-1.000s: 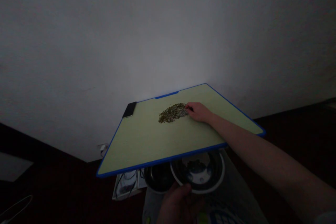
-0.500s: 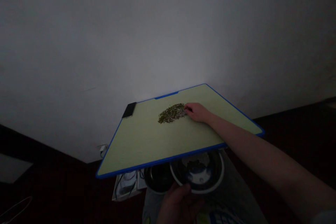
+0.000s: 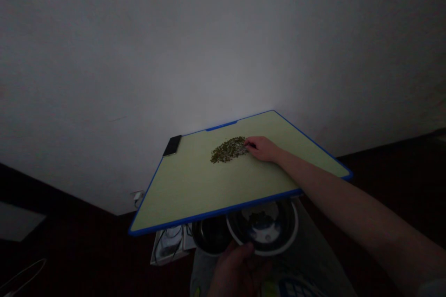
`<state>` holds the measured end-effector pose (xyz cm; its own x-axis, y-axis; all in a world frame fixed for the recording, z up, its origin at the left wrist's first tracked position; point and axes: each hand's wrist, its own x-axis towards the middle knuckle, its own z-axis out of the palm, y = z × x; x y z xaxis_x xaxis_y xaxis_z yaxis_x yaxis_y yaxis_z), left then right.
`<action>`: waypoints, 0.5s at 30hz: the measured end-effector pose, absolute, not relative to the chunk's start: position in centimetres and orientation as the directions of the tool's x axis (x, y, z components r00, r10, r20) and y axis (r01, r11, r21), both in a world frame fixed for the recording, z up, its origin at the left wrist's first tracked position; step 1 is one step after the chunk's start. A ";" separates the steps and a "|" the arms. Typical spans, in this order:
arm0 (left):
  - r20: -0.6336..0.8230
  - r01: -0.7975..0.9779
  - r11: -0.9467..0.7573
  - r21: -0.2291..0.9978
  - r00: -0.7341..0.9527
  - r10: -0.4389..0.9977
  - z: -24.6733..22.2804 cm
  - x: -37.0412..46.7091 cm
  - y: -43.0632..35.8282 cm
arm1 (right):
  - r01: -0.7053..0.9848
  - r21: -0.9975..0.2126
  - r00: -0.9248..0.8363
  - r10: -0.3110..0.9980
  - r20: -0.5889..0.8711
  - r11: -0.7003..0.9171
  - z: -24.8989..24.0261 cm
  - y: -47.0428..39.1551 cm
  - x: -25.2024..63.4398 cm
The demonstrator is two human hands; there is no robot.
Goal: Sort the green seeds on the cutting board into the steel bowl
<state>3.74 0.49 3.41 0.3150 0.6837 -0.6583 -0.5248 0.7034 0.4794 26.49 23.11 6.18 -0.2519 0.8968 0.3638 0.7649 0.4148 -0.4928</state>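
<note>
A pile of small green and pale bits [image 3: 226, 151] lies spread on a light green board with a blue rim [image 3: 195, 185]. At the pile's right end, my right hand [image 3: 259, 147] rests with its fingers closed; what they pinch is too small to make out. Below the board's near edge, my left hand [image 3: 239, 269] has thumb and fingers closed on the rim of a metal bowl [image 3: 295, 229]. Some dark bits lie inside that bowl. A second, darker bowl [image 3: 211, 236] sits beside it on the left, partly under the board.
A black phone [image 3: 172, 145] lies at the board's far left corner. Behind the board rises a grey wall [image 3: 223, 46], with a white plug [image 3: 138, 196] low on the left. An open white box with cables [image 3: 169, 246] is below the near edge.
</note>
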 end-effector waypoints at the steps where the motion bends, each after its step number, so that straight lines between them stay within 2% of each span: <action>1: -0.659 -0.522 0.705 0.479 0.317 0.682 3.3 3.7 0.5 | 0.765 -0.495 -0.250 0.898 0.361 0.412 6.2 23.1 26.5; 15: -0.656 -0.519 0.703 0.487 0.314 0.686 3.6 3.7 0.7 | 0.756 -0.480 -0.291 0.886 0.361 0.444 6.4 22.8 26.1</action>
<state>3.68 0.66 3.65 0.3143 0.6863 -0.6559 -0.5185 0.7029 0.4869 26.13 22.83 6.36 -0.2912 0.8859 0.3611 0.7561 0.4444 -0.4804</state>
